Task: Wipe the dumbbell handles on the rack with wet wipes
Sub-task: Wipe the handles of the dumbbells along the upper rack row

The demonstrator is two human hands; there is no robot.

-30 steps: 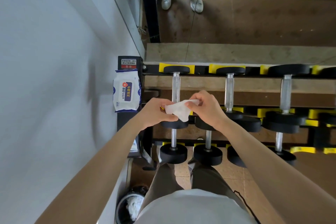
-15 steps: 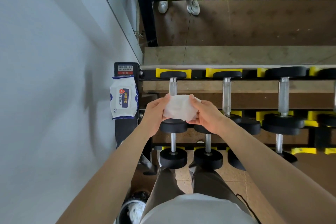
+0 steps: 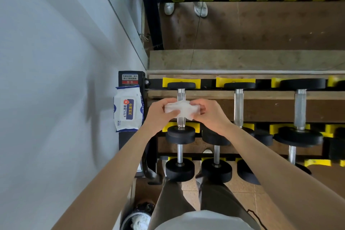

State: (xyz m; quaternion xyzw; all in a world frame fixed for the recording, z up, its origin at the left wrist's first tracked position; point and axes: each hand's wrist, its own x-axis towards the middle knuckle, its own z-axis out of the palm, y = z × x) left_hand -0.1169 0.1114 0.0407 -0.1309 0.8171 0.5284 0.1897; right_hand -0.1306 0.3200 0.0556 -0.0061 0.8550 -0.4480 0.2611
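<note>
Landmark: leftmost top-tier dumbbell [image 3: 180, 133], with black round end plates and a knurled chrome handle [image 3: 181, 94]. It lies in yellow cradles on the black steel rack [image 3: 207, 82].

- White wet wipe [image 3: 183, 110]: stretched flat across the middle of that handle. Bare chrome shows beyond it and on the near side. Cannot tell if it presses on the metal or sits just over it.
- Left hand [image 3: 158, 115]: left of the handle, fingers curled, thumb on top, pinching the wipe's left edge.
- Right hand [image 3: 211, 115]: right of the handle, fingers curled, gripping the wipe's right edge.
- The two hands are level with each other, with the handle between them.
- White-and-blue soft pack of wet wipes [image 3: 128, 108]: left of the landmark, lying on the rack's end post and just beside the grey wall.
- Red-and-white warning label [image 3: 130, 79]: on the same post, beyond the pack.
- Second chrome handle [image 3: 239, 107] and a third, thicker one [image 3: 300, 110]: right of the landmark on the same tier, both bare.
- Two small black dumbbells [image 3: 180, 169] [image 3: 216, 171]: on the lower tier, nearer the person than the landmark.
- Black round bin holding crumpled white wipes [image 3: 138, 220]: on the floor, near-left of the landmark, by the person's leg.
- Mirror beyond the landmark reflects dumbbell ends and white shoes.
</note>
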